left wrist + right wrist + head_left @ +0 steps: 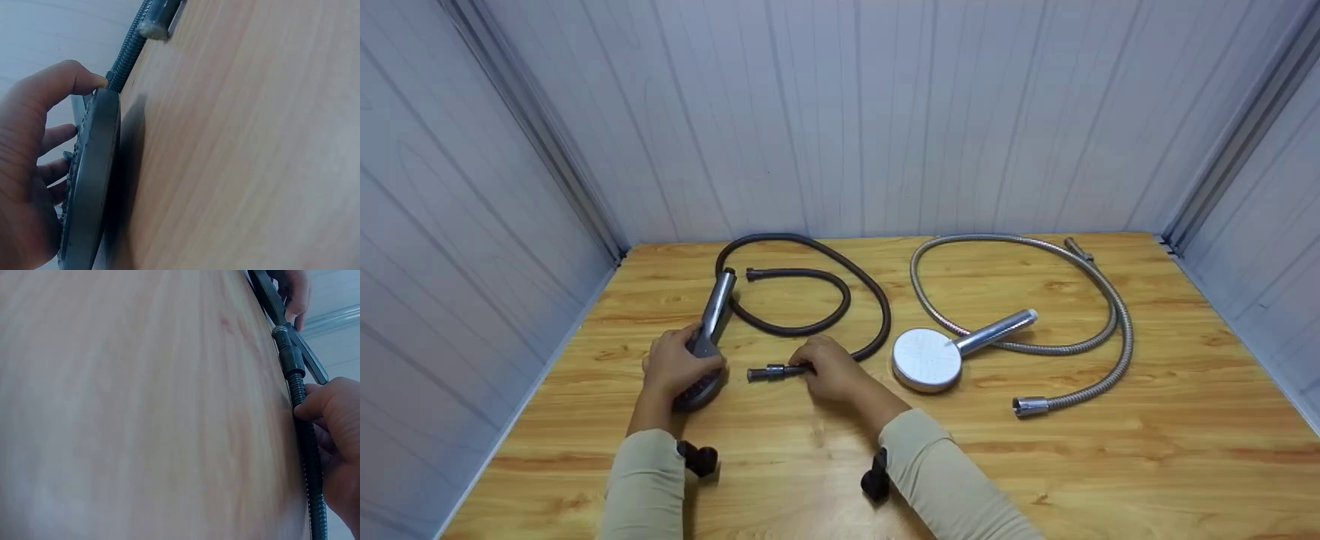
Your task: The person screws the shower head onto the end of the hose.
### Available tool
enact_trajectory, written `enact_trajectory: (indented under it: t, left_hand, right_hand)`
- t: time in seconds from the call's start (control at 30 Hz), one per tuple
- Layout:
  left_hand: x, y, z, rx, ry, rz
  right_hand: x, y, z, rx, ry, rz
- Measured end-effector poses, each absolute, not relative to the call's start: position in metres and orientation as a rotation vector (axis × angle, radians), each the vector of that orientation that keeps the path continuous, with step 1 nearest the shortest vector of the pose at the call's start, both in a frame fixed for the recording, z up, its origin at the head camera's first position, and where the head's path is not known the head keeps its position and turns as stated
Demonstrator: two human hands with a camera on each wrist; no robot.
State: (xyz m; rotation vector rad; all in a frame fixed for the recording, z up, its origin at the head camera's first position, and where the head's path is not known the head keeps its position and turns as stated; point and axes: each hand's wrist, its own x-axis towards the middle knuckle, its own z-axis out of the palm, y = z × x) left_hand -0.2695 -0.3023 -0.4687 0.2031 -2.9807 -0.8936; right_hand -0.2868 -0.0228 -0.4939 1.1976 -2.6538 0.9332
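On the left of the table lies a dark grey shower head with a shiny handle [718,304], its nozzle face up. My left hand [671,364] grips it round the head, thumb at the rim [97,169] in the left wrist view. The handle points away from me. My right hand [832,367] pinches a dark grey shower hose [885,311] just behind its end fitting [769,372]. That fitting points left toward the shower head, a short gap apart. The hose loops behind, its other end [753,274] lying near the handle tip.
To the right lies a second shower head [928,358] with a white face and chrome handle. A silver metal hose [1126,337] coils behind it, its chrome cone end [1030,406] toward the front. Panel walls [840,120] stand at the table's back and sides.
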Motion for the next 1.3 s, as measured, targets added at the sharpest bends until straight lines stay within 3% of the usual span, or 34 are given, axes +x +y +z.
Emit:
enact_trajectory:
  t: [0.53,1.3]
  left_hand:
    - [-0.265,-0.305,-0.470,0.195,-2.945,-0.937]
    - [-0.275,-0.298,-0.468,0.147,-2.978,-0.915]
  right_hand:
    - [-0.285,-0.012,-0.488,1.186,-2.703,0.954]
    - [-0.281,-0.039,-0.485,1.165,-2.806,0.759]
